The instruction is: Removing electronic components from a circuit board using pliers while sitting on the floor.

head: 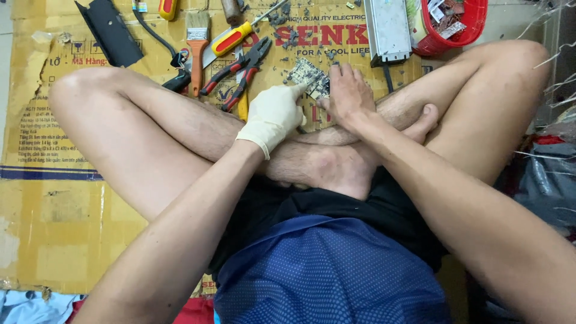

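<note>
I sit cross-legged on a sheet of cardboard. A small circuit board lies on it just beyond my shins. My left hand, in a pale rubber glove, rests with its index finger on the board's near edge. My bare right hand lies flat beside and partly over the board's right side, fingers together, pressing it down. What lies under the right palm is hidden.
Beyond the board lie red-handled pliers, a red and yellow screwdriver, an orange-handled paintbrush, a black plastic cover, a grey metal casing and a red basket of scraps. Grey debris is scattered about.
</note>
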